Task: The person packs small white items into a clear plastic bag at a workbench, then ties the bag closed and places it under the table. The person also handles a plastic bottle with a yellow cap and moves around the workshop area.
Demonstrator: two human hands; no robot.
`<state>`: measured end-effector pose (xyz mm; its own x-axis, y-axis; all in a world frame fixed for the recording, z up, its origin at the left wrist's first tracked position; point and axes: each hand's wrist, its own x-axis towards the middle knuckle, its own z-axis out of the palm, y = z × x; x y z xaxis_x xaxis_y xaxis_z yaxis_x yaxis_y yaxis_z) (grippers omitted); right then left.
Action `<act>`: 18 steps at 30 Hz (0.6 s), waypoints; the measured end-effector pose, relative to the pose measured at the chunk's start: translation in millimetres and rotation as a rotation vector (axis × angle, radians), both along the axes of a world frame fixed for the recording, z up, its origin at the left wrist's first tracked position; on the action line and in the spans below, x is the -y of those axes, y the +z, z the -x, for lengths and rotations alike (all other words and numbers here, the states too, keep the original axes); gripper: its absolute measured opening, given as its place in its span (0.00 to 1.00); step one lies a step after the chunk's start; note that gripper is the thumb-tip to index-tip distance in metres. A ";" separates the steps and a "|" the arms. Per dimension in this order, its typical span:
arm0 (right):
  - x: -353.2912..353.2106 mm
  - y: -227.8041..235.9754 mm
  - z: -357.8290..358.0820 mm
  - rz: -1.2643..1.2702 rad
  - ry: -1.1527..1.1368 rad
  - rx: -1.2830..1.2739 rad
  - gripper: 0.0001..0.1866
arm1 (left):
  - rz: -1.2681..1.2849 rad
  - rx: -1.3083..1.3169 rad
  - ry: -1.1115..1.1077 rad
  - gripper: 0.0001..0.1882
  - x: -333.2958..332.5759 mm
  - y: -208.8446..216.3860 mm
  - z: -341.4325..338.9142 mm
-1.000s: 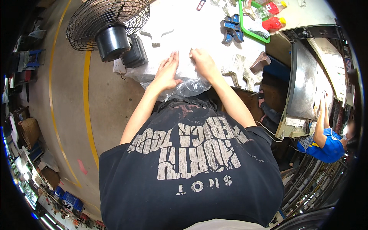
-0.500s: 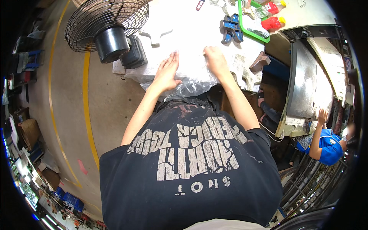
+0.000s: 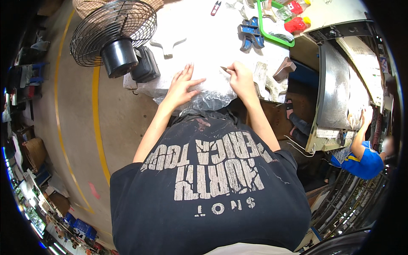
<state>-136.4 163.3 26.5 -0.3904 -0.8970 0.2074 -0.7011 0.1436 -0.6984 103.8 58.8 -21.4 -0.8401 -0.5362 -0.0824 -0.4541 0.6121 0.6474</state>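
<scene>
My left hand (image 3: 181,90) lies with fingers stretched and thumb spread on the bright white tabletop (image 3: 195,38), by its near edge. Across from it, my right hand (image 3: 241,81) is closed round a small dark pointed tool (image 3: 224,69), whose tip points left and away from me. Its kind is too small to make out. Crumpled clear plastic (image 3: 206,100) hangs along the near edge, below and between both hands. Glare washes out the surface there, so I cannot tell whether a pale piece lies under my hands.
A black fan (image 3: 120,57) stands at the left, beside a pale Y-shaped piece (image 3: 168,44). Blue clamp-like parts (image 3: 250,34), a green tray (image 3: 278,38), red-handled snips (image 3: 216,8) and a brown-sided block (image 3: 284,69) lie further out. A person in blue (image 3: 361,161) works at the right.
My right hand has drawn back slightly toward me, and the pointed tool now shows in it. My left thumb and fingers have spread. The whole view has shifted slightly.
</scene>
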 end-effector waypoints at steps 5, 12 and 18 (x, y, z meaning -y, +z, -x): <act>-31.7 18.0 25.2 0.148 -0.070 0.723 0.02 | -0.292 -0.325 0.178 0.20 -8.1 42.4 1.3; -50.9 31.7 10.9 0.298 -0.002 1.288 0.08 | -0.484 -0.398 -0.326 0.25 -43.7 135.2 6.5; -72.7 19.9 -12.2 -0.051 0.143 1.388 0.05 | -0.753 -0.558 -0.033 0.31 -51.8 117.3 -21.8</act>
<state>-124.1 236.0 46.4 -0.1534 -0.9406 -0.3028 0.5405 0.1767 -0.8226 125.6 110.5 96.0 -0.8767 -0.4806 0.0214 0.0516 -0.0497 0.9974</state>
